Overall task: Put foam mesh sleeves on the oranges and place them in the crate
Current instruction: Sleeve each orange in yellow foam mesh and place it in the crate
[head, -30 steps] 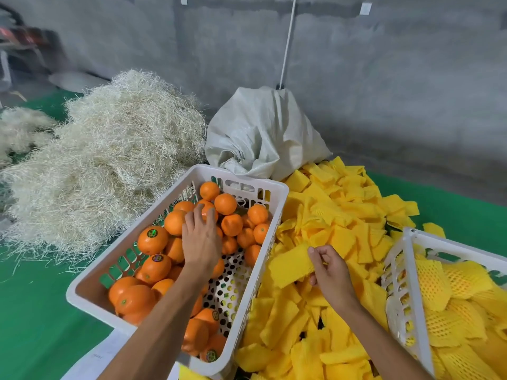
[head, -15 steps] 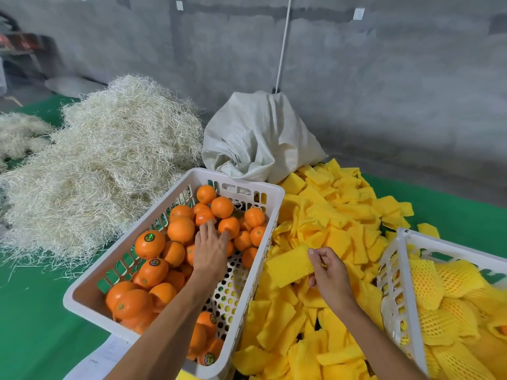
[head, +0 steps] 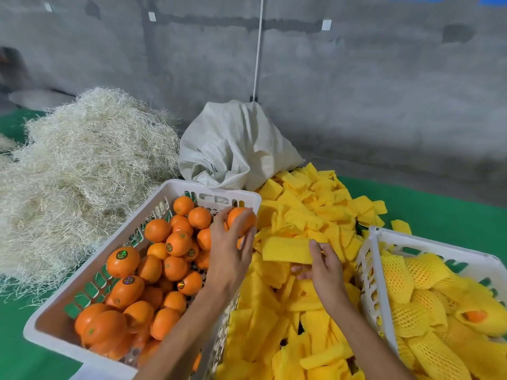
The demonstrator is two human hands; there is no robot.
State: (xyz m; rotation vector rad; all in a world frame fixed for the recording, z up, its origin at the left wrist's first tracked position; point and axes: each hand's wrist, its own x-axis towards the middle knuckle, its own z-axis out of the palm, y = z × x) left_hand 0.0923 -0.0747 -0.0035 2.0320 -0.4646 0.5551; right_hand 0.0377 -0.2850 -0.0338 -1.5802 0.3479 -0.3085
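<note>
A white perforated plastic crate of loose oranges (head: 68, 322) serves as the landmark on the green-covered surface (head: 444, 209). Behind it on its left side spreads a pale heap of straw-like wood wool (head: 76, 171), and behind its far corner slumps a grey-white woven sack (head: 233, 149) against the concrete wall. Just beside the crate's right wall lies a loose pile of flat yellow foam mesh sleeves (head: 301, 204), and beyond that pile stands a second white plastic crate (head: 367, 272) holding oranges already sleeved in yellow mesh. Nothing stands between the hands and the fruit.

The left hand (head: 229, 253) is over the crate's far right corner, its fingers (head: 241, 223) curled around one round orange (head: 240, 218) held above the rim. The right hand (head: 325, 267), over the sleeve pile, pinches one folded yellow foam sleeve (head: 286, 252) between thumb and fingertips, close beside the lifted orange but not touching it.
</note>
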